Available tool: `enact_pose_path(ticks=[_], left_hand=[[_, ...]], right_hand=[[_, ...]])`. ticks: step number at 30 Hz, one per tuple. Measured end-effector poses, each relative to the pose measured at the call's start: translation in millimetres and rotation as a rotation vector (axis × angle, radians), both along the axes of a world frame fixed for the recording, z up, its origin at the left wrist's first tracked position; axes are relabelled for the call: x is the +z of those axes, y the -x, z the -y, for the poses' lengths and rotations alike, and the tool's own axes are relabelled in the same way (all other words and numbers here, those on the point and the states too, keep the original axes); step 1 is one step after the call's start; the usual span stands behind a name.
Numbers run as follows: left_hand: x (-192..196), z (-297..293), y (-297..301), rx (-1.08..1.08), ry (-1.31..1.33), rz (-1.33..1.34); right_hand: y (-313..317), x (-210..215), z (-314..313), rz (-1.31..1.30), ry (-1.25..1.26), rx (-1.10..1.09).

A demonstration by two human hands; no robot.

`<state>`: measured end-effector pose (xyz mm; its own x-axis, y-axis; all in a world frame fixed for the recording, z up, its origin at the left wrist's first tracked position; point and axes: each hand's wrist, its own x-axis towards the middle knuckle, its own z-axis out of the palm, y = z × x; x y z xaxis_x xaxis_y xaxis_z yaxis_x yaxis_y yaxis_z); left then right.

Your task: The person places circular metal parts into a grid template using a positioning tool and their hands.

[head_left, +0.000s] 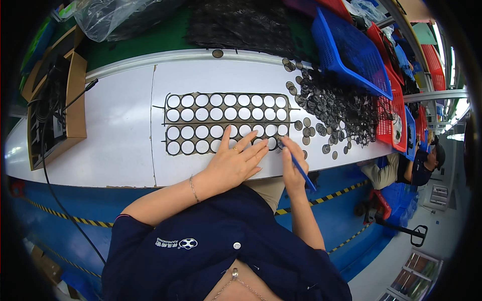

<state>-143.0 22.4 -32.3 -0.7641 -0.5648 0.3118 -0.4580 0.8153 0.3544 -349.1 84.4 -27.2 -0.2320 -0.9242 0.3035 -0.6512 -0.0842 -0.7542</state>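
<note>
A dark, thin sheet (193,123) with rows of round holes lies flat on the white table, and the white shows through the holes. My left hand (232,159) rests on its lower edge, fingers spread and flat, holding nothing. In my right hand (293,173) is a slim blue pen-shaped tool (306,176), its back end pointing down toward me. The fingertips and the tool's tip are at the sheet's lower right corner; what the tip touches is too small to tell. Loose dark round discs (307,131) lie just right of the sheet.
A large heap of dark discs (331,103) covers the table's right side. Blue (346,50) and red (384,125) baskets line that end. At the far left stands a cardboard box (75,95) with a black cable. Another person (422,165) sits at the right.
</note>
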Motion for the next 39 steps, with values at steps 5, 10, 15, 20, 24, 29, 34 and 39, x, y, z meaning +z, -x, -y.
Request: enact_pose_path(ticks=[5, 10, 15, 20, 24, 29, 34, 39], left_hand=[[-6, -8, -3, -0.048, 0.004, -0.007], [-8, -8, -2, -0.036, 0.019, -0.016], [-5, -7, -3, -0.030, -0.012, -0.033], [-4, -7, -3, -0.032, -0.020, -0.025], [-2, -7, -3, -0.035, -0.027, -0.028], [-3, -7, -3, -0.036, -0.020, -0.028], [-5, -9, -5, -0.036, -0.008, -0.010], [-4, -9, -2, -0.034, -0.001, -0.036]], right_hand=[[-19, 4, -11, -0.065, -0.063, 0.011], [-17, 3, -11, -0.068, -0.068, 0.032], [-16, -1, -10, -0.133, -0.050, 0.047], [-19, -1, -10, -0.132, -0.027, 0.033], [-18, 4, -11, -0.058, -0.063, 0.022], [-18, 2, -11, -0.101, -0.058, 0.038], [-22, -3, -8, -0.444, 0.075, 0.092], [13, -8, 12, -0.314, 0.185, -0.097]])
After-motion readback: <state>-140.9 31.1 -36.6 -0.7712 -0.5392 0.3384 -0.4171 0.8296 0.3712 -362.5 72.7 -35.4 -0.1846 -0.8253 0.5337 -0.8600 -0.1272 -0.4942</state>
